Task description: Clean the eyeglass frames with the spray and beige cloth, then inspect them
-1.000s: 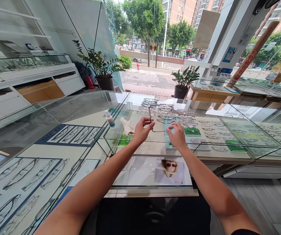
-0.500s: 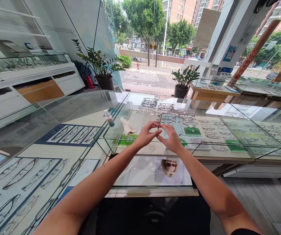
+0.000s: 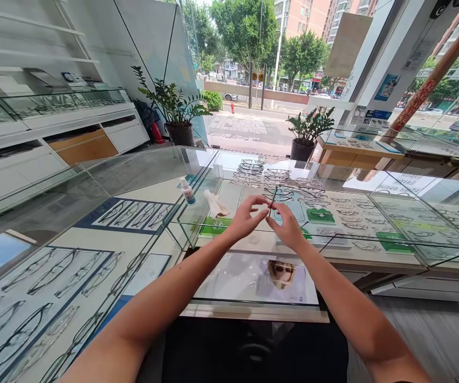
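Over the glass counter, my left hand (image 3: 250, 215) and my right hand (image 3: 286, 222) meet at the fingertips. Between them they pinch a pair of glasses (image 3: 274, 197), seen nearly edge-on as a thin dark line; the fingers cover much of it. Both hands are closed on its near part, thumbs below. To the left of my left hand a crumpled pale cloth (image 3: 215, 204) lies on the glass. Beside that cloth stands a small white spray bottle (image 3: 187, 191) with a blue label.
Rows of glasses (image 3: 249, 169) lie at the counter's far side. More frames (image 3: 133, 215) sit on trays in the left showcase. Below my forearms is a glass edge (image 3: 253, 304) with a poster (image 3: 281, 279) behind it. Potted plants (image 3: 179, 133) stand by the window.
The whole view has shifted slightly, so everything sits further right. The glasses now lean a little more to the right between my fingers. Both hands keep their pinch.
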### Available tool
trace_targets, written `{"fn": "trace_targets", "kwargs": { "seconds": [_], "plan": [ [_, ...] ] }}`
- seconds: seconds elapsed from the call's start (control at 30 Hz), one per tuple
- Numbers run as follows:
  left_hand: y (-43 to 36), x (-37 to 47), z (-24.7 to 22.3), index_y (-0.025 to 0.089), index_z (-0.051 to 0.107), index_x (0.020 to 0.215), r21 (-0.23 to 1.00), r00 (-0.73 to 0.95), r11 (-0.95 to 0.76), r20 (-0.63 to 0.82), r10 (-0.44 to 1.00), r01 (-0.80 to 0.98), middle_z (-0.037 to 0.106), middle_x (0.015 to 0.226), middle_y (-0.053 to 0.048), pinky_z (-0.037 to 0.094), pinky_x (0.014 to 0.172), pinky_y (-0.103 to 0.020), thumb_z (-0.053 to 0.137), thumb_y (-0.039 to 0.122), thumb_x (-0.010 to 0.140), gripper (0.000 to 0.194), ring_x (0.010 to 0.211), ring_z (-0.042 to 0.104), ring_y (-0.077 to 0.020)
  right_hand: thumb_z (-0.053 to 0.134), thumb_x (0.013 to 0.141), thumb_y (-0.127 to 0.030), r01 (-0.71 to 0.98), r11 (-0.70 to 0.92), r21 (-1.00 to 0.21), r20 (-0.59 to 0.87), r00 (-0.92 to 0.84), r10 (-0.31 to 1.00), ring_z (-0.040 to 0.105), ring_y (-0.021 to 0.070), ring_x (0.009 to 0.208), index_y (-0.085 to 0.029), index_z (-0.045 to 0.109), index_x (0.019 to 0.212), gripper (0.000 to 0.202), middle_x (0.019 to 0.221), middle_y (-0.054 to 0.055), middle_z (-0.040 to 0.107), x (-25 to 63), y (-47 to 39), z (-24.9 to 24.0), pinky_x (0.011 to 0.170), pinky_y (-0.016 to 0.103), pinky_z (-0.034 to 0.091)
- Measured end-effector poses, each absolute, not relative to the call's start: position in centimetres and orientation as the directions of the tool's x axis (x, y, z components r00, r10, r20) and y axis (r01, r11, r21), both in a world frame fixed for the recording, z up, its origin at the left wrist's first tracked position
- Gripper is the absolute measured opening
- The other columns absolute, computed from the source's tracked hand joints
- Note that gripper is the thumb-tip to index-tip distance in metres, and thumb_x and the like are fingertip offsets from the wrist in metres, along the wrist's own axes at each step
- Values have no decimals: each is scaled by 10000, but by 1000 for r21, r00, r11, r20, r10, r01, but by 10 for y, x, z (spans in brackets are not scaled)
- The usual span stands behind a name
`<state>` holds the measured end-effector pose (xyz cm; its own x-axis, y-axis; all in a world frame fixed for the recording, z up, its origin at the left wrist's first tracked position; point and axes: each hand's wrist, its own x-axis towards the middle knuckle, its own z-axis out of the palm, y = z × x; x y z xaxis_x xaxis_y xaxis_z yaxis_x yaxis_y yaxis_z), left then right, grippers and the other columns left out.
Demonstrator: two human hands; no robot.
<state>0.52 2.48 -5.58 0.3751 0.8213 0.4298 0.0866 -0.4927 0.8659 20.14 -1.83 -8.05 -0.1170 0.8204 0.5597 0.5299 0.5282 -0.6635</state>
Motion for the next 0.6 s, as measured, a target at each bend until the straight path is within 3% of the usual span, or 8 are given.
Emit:
{"fn": "trace_targets", "kwargs": {
  "seconds": [0.1, 0.17, 0.3, 0.37, 0.47, 0.6],
  "plan": [
    [33, -4, -46, 229, 729, 1045, 754, 202, -615, 582, 788, 229, 747, 1261, -106, 568, 999, -421, 629, 326, 1006, 145, 1229, 706, -268, 646, 1048, -374, 544, 504, -671, 548, -94, 831, 649, 348, 1335, -285, 679, 1426, 390, 1410, 130, 734, 206, -18, -79, 1146, 580, 535],
    [44, -15, -39, 231, 715, 987, 676, 89, -664, 676, 731, 321, 752, 1179, -104, 559, 982, -422, 569, 289, 1028, 162, 1183, 701, -269, 632, 1057, -394, 551, 488, -677, 547, -67, 834, 645, 351, 1325, -275, 690, 1410, 377, 1396, 135, 736, 209, -18, -79, 1142, 586, 532],
    [67, -47, -27, 220, 660, 994, 565, -187, -606, 799, 572, 560, 717, 1228, -147, 476, 1164, -507, 510, 268, 1064, 172, 1280, 652, -312, 614, 1067, -440, 565, 472, -676, 557, -28, 830, 646, 354, 1294, -260, 706, 1372, 366, 1368, 142, 742, 211, -16, -81, 1126, 590, 530],
    [76, -64, -25, 205, 631, 1150, 590, -353, -491, 795, 494, 641, 649, 1413, -187, 379, 1266, -545, 590, 242, 1018, 143, 1444, 571, -347, 602, 1072, -452, 570, 471, -674, 567, -11, 824, 650, 351, 1273, -259, 712, 1353, 358, 1359, 141, 746, 212, -16, -82, 1112, 585, 532],
    [87, -84, -27, 203, 512, 1390, 706, -541, -315, 696, 472, 634, 511, 1609, -224, 322, 1307, -551, 679, 177, 924, 495, 1579, 452, -372, 588, 1076, -467, 577, 463, -672, 576, 15, 817, 651, 349, 1252, -260, 719, 1313, 340, 1350, 139, 753, 212, -16, -83, 1061, 565, 547],
    [101, -99, -40, 220, 432, 1454, 858, -688, -123, 478, 547, 498, 582, 1554, -217, 375, 1268, -567, 707, 168, 890, 630, 1518, 522, -386, 589, 1059, -487, 571, 450, -687, 578, 54, 814, 644, 353, 1234, -250, 722, 1259, 337, 1353, 147, 758, 213, -16, -81, 977, 535, 572]
  ]
}}
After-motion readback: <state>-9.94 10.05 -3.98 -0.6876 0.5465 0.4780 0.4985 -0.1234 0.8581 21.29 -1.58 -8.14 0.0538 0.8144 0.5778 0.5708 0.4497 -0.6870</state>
